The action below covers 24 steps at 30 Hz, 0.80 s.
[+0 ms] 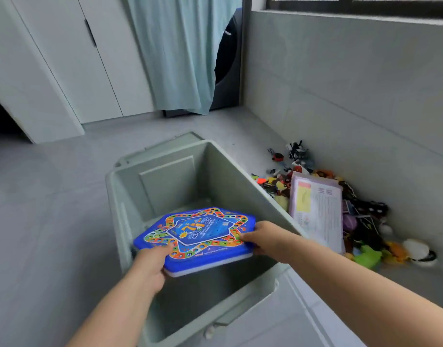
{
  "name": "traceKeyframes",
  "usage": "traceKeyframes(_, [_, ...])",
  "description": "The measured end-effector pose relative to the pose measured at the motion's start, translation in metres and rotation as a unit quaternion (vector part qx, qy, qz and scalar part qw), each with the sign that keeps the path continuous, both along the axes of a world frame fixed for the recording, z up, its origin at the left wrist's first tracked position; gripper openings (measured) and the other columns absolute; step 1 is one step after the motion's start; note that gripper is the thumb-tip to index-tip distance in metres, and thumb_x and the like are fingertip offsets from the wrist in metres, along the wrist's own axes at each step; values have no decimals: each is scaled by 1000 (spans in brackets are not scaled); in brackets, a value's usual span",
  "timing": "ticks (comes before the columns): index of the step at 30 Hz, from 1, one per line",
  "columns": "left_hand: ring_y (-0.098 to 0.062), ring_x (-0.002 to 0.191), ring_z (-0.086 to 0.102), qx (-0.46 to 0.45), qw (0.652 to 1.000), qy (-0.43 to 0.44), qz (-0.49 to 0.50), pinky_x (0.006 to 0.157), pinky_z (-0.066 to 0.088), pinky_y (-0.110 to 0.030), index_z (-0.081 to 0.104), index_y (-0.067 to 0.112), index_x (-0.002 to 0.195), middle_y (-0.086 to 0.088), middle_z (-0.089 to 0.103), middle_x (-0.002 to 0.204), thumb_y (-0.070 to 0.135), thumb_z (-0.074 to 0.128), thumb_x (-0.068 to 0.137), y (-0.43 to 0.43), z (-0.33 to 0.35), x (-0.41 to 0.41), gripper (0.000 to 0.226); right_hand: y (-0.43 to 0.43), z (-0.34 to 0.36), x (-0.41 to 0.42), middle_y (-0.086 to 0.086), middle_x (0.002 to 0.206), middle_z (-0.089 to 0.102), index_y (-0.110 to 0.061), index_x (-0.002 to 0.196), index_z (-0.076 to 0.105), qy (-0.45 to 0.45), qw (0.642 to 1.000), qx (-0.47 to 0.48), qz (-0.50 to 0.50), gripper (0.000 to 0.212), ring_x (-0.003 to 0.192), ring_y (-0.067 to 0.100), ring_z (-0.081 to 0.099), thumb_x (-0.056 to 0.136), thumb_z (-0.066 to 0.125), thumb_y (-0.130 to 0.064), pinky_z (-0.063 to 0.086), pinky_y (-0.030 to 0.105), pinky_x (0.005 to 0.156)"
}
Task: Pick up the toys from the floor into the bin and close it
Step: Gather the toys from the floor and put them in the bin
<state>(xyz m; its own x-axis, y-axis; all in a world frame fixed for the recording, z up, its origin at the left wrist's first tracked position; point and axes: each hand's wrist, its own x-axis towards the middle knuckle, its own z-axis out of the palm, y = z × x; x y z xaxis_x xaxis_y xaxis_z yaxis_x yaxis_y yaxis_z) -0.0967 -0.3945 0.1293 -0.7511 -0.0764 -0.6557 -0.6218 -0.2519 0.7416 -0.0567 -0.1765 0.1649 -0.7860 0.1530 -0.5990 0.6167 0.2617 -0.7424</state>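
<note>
A blue hexagonal board-game box [200, 236] with a colourful star track on its lid hangs tilted over the open pale-green bin [230, 171]. My left hand [150, 266] grips its near-left edge and my right hand [263, 236] grips its right edge. The bin's inside looks bare below the box. A heap of small toys [365, 216] lies on the floor to the bin's right, against the wall, with a flat pale box [318, 209] leaning on it. Among the heap are a green toy [368, 255] and a white-and-black soft toy [418, 250].
A pale flat panel, perhaps the bin's lid [278, 319], lies at the bin's near right side. White cupboard doors [72, 58] stand at the back left, with a teal curtain [180, 51] and a dark washing machine [228, 63] behind it. Grey floor [47, 196] stretches left.
</note>
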Motion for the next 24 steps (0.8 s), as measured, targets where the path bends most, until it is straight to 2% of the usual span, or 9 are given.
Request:
traceKeyframes(2, [-29, 66, 60, -28, 999, -41, 15, 68, 51, -44, 51, -2, 123, -24, 59, 121, -6, 50, 90, 4, -30, -12, 33, -3, -12, 0, 14, 115, 59, -5, 122, 52, -15, 983, 141, 115, 36, 101, 26, 60, 91, 57, -22, 49, 30, 84])
traceKeyframes(5, [-36, 86, 63, -90, 994, -65, 6, 77, 53, -47, 51, 0, 119, -21, 62, 108, -2, 59, 87, 19, -63, -23, 33, 4, -8, 15, 3, 133, 51, -16, 136, 44, 20, 973, 173, 152, 46, 117, 19, 53, 91, 55, -19, 45, 25, 93])
traceKeyframes(9, [-38, 94, 65, -152, 984, -66, -59, 80, 54, -50, 55, 0, 111, -22, 64, 113, 5, 78, 71, 27, -115, -40, 46, 36, 8, 54, -13, 118, 56, -28, 127, 51, 132, 970, 123, 164, 41, 114, 1, 52, 91, 55, -10, 43, 8, 82])
traceKeyframes(12, [-38, 108, 60, -272, 943, -74, -174, 93, 50, -48, 59, 1, 98, -22, 61, 121, 25, 81, 71, 24, -133, -41, 42, 72, 9, 87, -16, 104, 64, -27, 111, 60, 198, 974, 84, 76, 30, 97, -6, 60, 89, 58, -7, 48, 12, 79])
traceKeyframes(15, [-35, 102, 59, -342, 911, -57, -221, 93, 48, -42, 55, -2, 118, -20, 60, 120, 56, 84, 51, 44, -89, -25, 94, 115, -11, 110, -3, 93, 71, -19, 100, 66, 209, 975, 36, -67, 26, 88, 9, 66, 86, 59, 1, 53, 22, 78])
traceKeyframes(16, [-32, 101, 57, -341, 918, -17, -200, 91, 47, -39, 49, -1, 124, -17, 57, 123, 54, 82, 56, 55, -70, -19, 94, 128, -21, 115, 0, 93, 72, -19, 100, 66, 201, 973, 28, -108, 26, 87, 14, 67, 86, 59, 2, 53, 24, 77])
traceKeyframes(19, [-20, 109, 53, -243, 934, 216, -149, 90, 41, -29, 48, 13, 125, -1, 54, 123, 26, 72, 80, 109, -17, 0, 53, 171, -59, 122, 6, 97, 70, -18, 101, 65, 173, 963, -2, -207, 25, 85, 17, 65, 85, 60, 1, 52, 22, 72])
traceKeyframes(22, [-5, 91, 60, -82, 887, 418, -180, 82, 48, -20, 56, 25, 98, 4, 61, 98, 10, 70, 79, 174, 41, 33, 28, 208, -92, 123, 6, 98, 68, -20, 98, 64, 150, 945, -27, -288, 23, 91, 21, 62, 86, 60, -1, 50, 32, 81])
traceKeyframes(24, [-2, 86, 61, -14, 860, 430, -276, 78, 49, -17, 57, 24, 97, 5, 62, 93, 10, 70, 79, 219, 49, 61, 26, 228, -110, 121, 4, 96, 67, -20, 94, 63, 124, 940, -31, -317, 22, 92, 22, 62, 87, 58, -1, 50, 32, 81])
